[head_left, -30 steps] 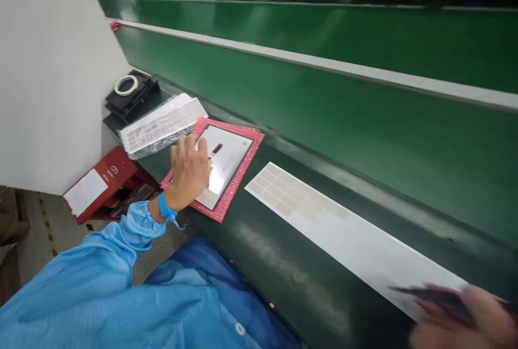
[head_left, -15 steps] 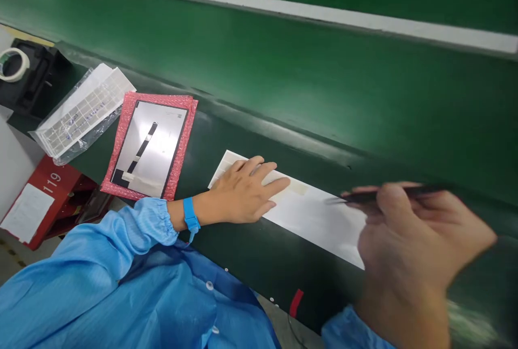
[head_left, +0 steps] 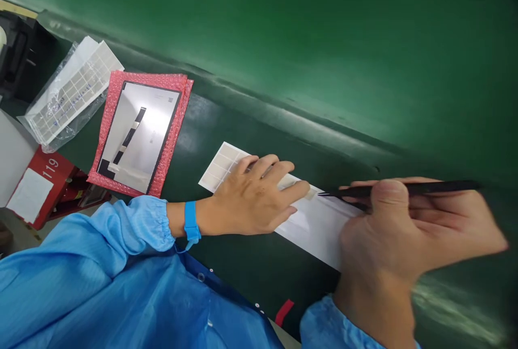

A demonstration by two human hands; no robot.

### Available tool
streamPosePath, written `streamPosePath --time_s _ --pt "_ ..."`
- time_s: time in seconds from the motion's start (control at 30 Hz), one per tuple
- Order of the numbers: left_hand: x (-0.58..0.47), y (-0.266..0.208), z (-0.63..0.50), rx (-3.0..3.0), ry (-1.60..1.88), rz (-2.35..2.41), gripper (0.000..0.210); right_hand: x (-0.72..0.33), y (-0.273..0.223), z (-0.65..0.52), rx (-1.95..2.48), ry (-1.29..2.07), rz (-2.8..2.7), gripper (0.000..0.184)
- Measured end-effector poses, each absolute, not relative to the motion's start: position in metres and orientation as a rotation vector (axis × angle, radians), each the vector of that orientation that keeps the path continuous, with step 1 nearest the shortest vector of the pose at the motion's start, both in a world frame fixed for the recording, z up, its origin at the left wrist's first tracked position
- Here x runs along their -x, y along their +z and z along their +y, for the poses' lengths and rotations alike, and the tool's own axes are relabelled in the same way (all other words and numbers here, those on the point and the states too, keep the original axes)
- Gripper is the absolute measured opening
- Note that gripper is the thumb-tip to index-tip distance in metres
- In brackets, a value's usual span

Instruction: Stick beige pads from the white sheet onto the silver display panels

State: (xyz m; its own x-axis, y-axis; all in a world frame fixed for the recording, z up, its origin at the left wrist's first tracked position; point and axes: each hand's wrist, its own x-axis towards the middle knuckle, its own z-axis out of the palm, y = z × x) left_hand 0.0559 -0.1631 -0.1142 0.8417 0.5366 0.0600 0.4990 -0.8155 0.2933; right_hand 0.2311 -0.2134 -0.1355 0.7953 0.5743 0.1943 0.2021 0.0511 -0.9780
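Observation:
A long white backing sheet with beige rectangular stickers (head_left: 222, 166) at its left end lies aslant on the green table. My left hand (head_left: 259, 195) rests on the sheet, fingers spread, covering its middle. In my right hand (head_left: 388, 225) black tweezers (head_left: 439, 187) are pinched between thumb and fingers. Their thin tips reach the sheet just right of my left fingertips, by a small beige sticker (head_left: 310, 193). I cannot tell whether the tips grip it. The sheet's right end is hidden behind my right hand.
To the left a display panel (head_left: 140, 136) lies on pink bubble wrap (head_left: 172, 141). Beyond it are bagged sticker sheets (head_left: 73, 90), a black holder (head_left: 20, 57) and a red bin (head_left: 52, 176) marked 119. A raised edge (head_left: 283, 114) runs behind the sheet.
The tweezer tips have moved left, closer to my left fingers and the beige sticker. My left hand has shifted right along the sheet, uncovering more stickers at its left end. The view has tilted.

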Motion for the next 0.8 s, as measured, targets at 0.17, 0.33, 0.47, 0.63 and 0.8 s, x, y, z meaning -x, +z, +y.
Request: streamPosePath --time_s 0.17,0.33,0.47,0.63,0.8 --pt "-0.0564 -0.1155 -0.1627 -2.762 0.217 0.802 0.034 -0.2299 -0.1359 -0.2116 1.52 0.327 -0.601 0.019" --pt "-0.0571 -0.1142 -0.1635 -2.75 0.222 0.799 0.035 -0.2291 -0.1332 -0.2126 1.54 0.322 -0.609 0.016" --pt "-0.0569 -0.1136 -0.1638 -2.741 0.227 0.803 0.035 -0.2307 -0.1348 -0.2128 1.53 0.344 -0.604 0.017" --pt "-0.0571 -0.1133 -0.1631 -2.733 0.216 0.804 0.035 -0.2314 -0.1371 -0.2114 1.504 0.352 -0.58 0.017" --pt "-0.0573 -0.1128 -0.1628 -2.722 0.185 0.8 0.04 -0.2314 -0.1361 -0.2119 1.531 0.345 -0.572 0.016"
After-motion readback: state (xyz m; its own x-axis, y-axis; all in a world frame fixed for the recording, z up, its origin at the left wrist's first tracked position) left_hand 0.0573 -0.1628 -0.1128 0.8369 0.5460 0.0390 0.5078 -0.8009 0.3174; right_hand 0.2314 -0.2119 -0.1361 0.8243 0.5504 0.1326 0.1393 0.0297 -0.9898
